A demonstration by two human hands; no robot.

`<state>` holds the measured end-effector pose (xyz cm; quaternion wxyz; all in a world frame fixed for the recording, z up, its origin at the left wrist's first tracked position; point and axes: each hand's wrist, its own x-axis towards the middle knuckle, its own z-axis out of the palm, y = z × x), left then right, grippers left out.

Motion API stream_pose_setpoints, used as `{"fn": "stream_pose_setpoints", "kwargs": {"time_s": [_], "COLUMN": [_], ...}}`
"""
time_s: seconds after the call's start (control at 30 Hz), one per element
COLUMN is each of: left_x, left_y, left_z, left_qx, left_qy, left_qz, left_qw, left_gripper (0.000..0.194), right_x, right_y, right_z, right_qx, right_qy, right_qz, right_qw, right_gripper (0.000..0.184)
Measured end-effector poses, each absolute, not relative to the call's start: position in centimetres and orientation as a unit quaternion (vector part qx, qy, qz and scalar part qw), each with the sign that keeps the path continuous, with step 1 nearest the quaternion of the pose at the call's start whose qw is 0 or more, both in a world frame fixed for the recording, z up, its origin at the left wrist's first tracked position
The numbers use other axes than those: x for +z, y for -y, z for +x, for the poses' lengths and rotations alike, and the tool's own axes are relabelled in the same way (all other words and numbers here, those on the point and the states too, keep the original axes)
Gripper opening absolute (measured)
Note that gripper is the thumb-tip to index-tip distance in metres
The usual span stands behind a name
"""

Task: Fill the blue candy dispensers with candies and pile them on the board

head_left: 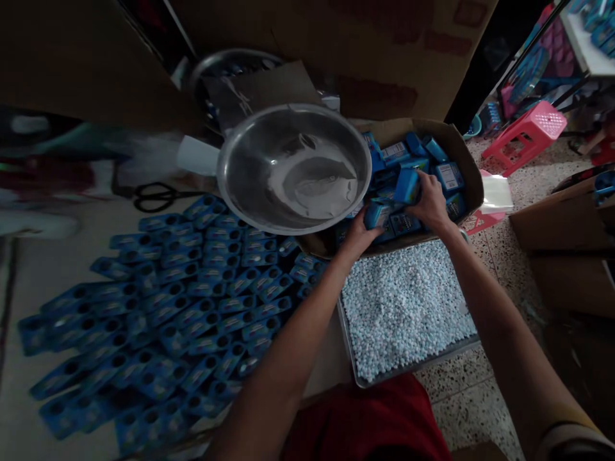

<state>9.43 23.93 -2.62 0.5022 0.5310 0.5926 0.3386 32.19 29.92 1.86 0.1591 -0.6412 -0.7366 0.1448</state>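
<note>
Both of my hands are inside a cardboard box (468, 150) filled with small blue printed packs (394, 152). My left hand (361, 235) grips a blue pack (377, 216) at the near side of the box. With my right hand (431, 203) I hold another blue pack (406, 186), slightly raised above the others, fingers round its right end. Just below the box lies a metal tray (358, 378) heaped with small pale blue and white pellets (408, 307).
A steel basin (293, 221) overlaps the box's left side. Many blue packs with round holes (206, 288) cover the table at left. Black-handled scissors (156, 197) lie behind them. A pink stool (541, 125) stands on the floor at right, near cardboard boxes (552, 218).
</note>
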Motion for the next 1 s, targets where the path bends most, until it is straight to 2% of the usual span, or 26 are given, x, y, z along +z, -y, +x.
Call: {"fn": "stream_pose_setpoints", "kwargs": {"time_s": [0.1, 0.2, 0.3, 0.37, 0.5, 0.57, 0.63, 0.7, 0.83, 1.0], "left_x": [-0.2, 1.4, 2.2, 2.3, 2.4, 2.3, 2.1, 1.8, 0.8, -0.4], "left_y": [-20.6, -17.3, -14.7, -13.5, -11.2, -9.9, -8.6, -7.4, -5.5, -3.6], "left_z": [9.5, 9.8, 10.2, 10.6, 12.0, 12.8, 13.3, 13.6, 13.3, 12.0], "left_qx": [0.425, 0.470, 0.504, 0.511, 0.512, 0.507, 0.510, 0.525, 0.557, 0.503], "left_qy": [-0.533, -0.524, -0.542, -0.535, -0.529, -0.538, -0.531, -0.514, -0.490, -0.534], "left_qz": [0.461, 0.368, 0.299, 0.278, 0.279, 0.258, 0.207, 0.151, 0.090, 0.107], "left_qw": [0.567, 0.607, 0.603, 0.613, 0.617, 0.622, 0.644, 0.661, 0.664, 0.672], "left_gripper": [0.069, 0.055, 0.050, 0.052, 0.081, 0.083, 0.077, 0.069, 0.067, 0.072], "right_x": [3.2, 4.3, 5.5, 6.2, 6.7, 6.6, 6.5, 6.4, 6.6, 7.0], "right_y": [-26.1, -21.6, -16.9, -14.2, -10.8, -9.9, -8.9, -7.4, -3.7, -2.2], "right_z": [34.0, 34.5, 34.1, 33.6, 32.9, 32.7, 32.2, 31.3, 29.2, 30.2], "right_qx": [0.195, 0.226, 0.227, 0.234, 0.324, 0.373, 0.420, 0.466, 0.500, 0.470], "right_qy": [0.694, 0.672, 0.676, 0.698, 0.737, 0.691, 0.597, 0.513, 0.469, 0.487], "right_qz": [-0.611, -0.586, -0.583, -0.578, -0.520, -0.524, -0.548, -0.549, -0.551, -0.598], "right_qw": [0.327, 0.392, 0.388, 0.353, 0.286, 0.330, 0.409, 0.468, 0.476, 0.429], "right_gripper": [0.104, 0.101, 0.100, 0.099, 0.093, 0.102, 0.111, 0.111, 0.090, 0.064]}}
